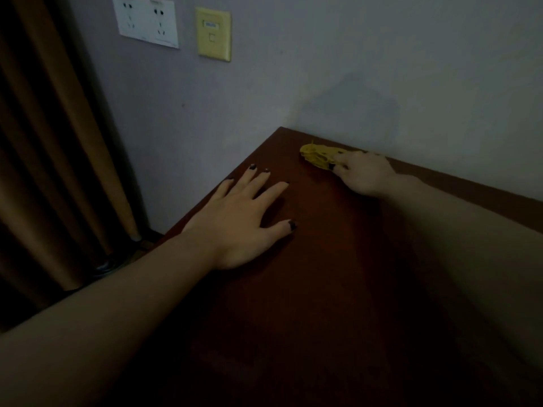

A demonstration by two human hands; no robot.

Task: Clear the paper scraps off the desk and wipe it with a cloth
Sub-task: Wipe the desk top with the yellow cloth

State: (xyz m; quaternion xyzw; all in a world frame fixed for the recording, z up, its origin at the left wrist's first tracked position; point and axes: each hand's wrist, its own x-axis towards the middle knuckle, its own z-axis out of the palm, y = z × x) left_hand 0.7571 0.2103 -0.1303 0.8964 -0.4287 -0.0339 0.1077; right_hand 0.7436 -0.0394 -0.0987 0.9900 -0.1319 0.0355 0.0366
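Dim room, dark brown desk against a grey wall. Left hand lies flat on the desk, fingers spread, holding nothing. Right hand, far right by the wall, pinches a crumpled yellow wad lying on the desk; cloth or paper unclear. White socket plate and yellow plate on the wall, markings unreadable. Curtain at left.

I count: two hands, left hand, right hand; one desk; one yellow wad, far right, possibly cloth in this dimness; two wall plates, white plate and yellow plate; one curtain, left.
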